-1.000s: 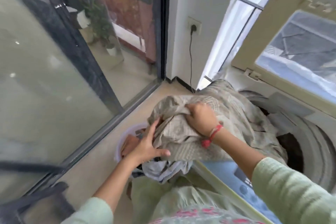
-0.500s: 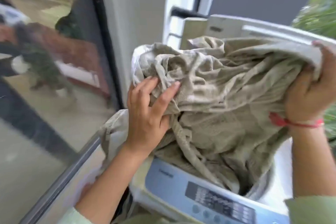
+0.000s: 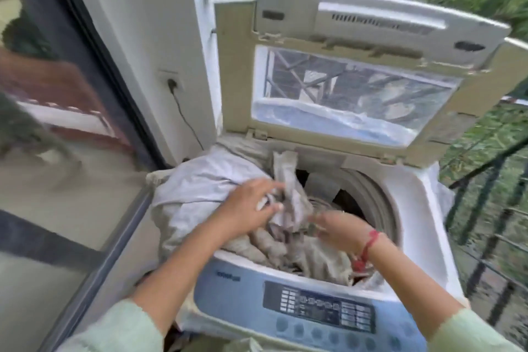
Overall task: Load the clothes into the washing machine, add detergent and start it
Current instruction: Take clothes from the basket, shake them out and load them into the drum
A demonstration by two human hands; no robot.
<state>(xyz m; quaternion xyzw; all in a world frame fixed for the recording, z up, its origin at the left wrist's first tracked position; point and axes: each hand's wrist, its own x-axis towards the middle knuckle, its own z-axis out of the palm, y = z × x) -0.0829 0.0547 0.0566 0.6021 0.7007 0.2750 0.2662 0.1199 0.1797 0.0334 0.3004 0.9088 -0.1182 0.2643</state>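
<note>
Panel (image 3: 314, 306) nearest, at the front edge of the washer (image 3: 423, 208). Beyond it, clothes (image 3: 200, 188) lie heaped in the drum (image 3: 368, 191) and spill over its left rim. Left hand (image 3: 248, 208) grips a fold of them; right hand (image 3: 340, 228), blurred, lies on them, fingers loosely straight. Lid (image 3: 237, 66) stands open behind.

Top-loading washing machine (image 3: 417, 206), lid (image 3: 371, 37) raised, holds beige clothes (image 3: 200, 188) spilling over its left rim
</note>
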